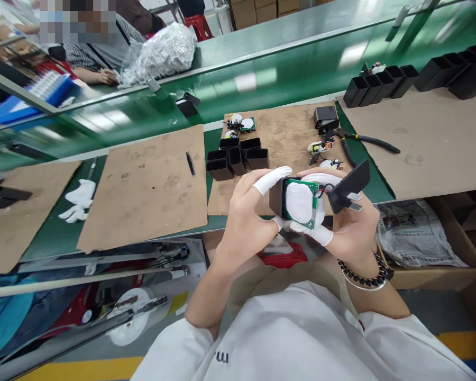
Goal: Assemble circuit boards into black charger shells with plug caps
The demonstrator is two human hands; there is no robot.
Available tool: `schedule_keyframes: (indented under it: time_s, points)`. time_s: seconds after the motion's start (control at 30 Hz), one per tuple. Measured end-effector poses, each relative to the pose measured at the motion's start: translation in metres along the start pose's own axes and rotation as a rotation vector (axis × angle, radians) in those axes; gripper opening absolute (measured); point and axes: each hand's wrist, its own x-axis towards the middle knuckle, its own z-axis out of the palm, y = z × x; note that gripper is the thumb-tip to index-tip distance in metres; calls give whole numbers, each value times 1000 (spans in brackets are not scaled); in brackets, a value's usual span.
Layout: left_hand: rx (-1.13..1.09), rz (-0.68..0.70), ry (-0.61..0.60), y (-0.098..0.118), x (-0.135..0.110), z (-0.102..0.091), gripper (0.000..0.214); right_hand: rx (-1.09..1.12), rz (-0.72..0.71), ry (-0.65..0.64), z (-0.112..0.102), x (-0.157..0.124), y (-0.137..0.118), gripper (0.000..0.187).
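My left hand [249,211], with white finger cots on, grips a black plastic housing [276,199] between thumb and fingers. A green circuit board [314,207] with a white pad [300,202] on its face sits at the housing's open end, partly inside as far as I can tell. My right hand [353,227], also in finger cots, is closed around the board's edge. A black plug cover with metal prongs [349,189] hangs off the board by dark wires, resting over the right fingers. Behind the hands stand several open black housings [238,157].
Circuit boards [246,124] lie on the cardboard sheet [285,124], more at its right [323,148]. Pliers [365,140] rest by its right edge. Tweezers [190,163] lie on the left cardboard. Several black housings [381,82] stand far right. A co-worker's hand [108,76] is across the green conveyor [293,69].
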Motion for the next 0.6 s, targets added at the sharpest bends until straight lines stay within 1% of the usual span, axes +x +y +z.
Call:
schedule_keyframes:
  time_s: [0.17, 0.27, 0.43, 0.5, 0.6]
  points:
    - [-13, 39, 7, 4, 2, -4, 58, 32, 62, 18, -1, -1, -2, 52]
    - [-19, 35, 16, 9, 3, -8, 56, 29, 49, 38, -1, 0, -6, 53]
    - [-32, 50, 33, 14, 3, -11, 53, 35, 18, 25, -1, 4, -13, 52]
    - [-42, 54, 35, 14, 2, -11, 54, 40, 35, 7, -2, 4, -14, 53]
    - [-36, 55, 27, 15, 1, -11, 54, 25, 49, -5, -2, 3, -14, 51]
